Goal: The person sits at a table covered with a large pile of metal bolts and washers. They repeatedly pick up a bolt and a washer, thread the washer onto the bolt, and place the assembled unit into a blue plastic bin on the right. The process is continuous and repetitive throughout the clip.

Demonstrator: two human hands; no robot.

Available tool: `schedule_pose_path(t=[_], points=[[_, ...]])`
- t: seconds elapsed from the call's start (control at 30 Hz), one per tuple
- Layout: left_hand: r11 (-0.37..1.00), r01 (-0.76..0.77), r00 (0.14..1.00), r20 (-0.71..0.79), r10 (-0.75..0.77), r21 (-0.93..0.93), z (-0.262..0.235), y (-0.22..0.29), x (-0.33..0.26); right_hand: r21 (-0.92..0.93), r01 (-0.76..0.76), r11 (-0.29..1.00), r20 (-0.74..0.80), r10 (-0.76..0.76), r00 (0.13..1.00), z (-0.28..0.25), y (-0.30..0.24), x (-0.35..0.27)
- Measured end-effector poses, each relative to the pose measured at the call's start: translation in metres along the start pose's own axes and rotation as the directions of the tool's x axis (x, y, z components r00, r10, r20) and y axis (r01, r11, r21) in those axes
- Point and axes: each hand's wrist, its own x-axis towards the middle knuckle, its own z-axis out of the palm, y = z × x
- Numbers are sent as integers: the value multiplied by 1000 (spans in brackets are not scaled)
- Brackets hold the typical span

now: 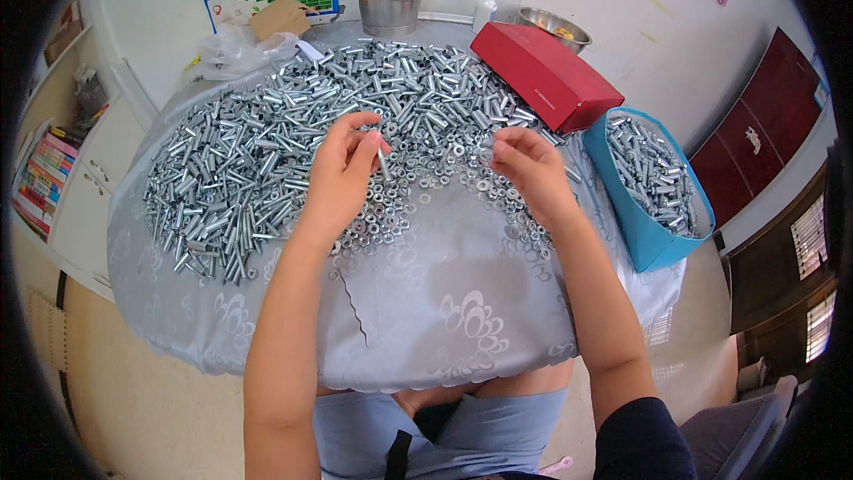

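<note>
My left hand (342, 169) is raised over the middle of a big heap of silvery metal bolts with sleeves (240, 160). Its thumb and forefinger close on one metal bolt (384, 164), which hangs upright at the fingertips. To the right, my right hand (538, 173) pinches thumb against fingers above the loose washers and nuts (378, 222). A small pale piece shows at those fingertips, too small to name. The two hands are apart. Everything lies on a table with a shiny grey patterned cloth (426, 302).
At the right edge stands a blue fabric bin (635, 222) full of bolts, beside a red box (551, 76). Behind are a steel pot (391, 0), a spray bottle (486, 4), a metal bowl (577, 38) and a plastic bag (235, 53). A thin wavy strip (353, 307) lies near the front.
</note>
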Motion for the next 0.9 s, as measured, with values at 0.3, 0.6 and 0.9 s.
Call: schedule_pose_path(t=[0.3, 0.6, 0.9], points=[[942, 38, 995, -69, -65, -333, 32, -7, -8, -11, -122, 992, 288, 120, 950, 26, 9, -17], [961, 39, 998, -40, -52, -275, 38, -4, -12, -47, -81, 996, 304, 91, 948, 28, 8, -18], [957, 83, 993, -63, -105, -278, 41, -10, -13, -39, -83, 996, 287, 90, 954, 28, 8, -18]])
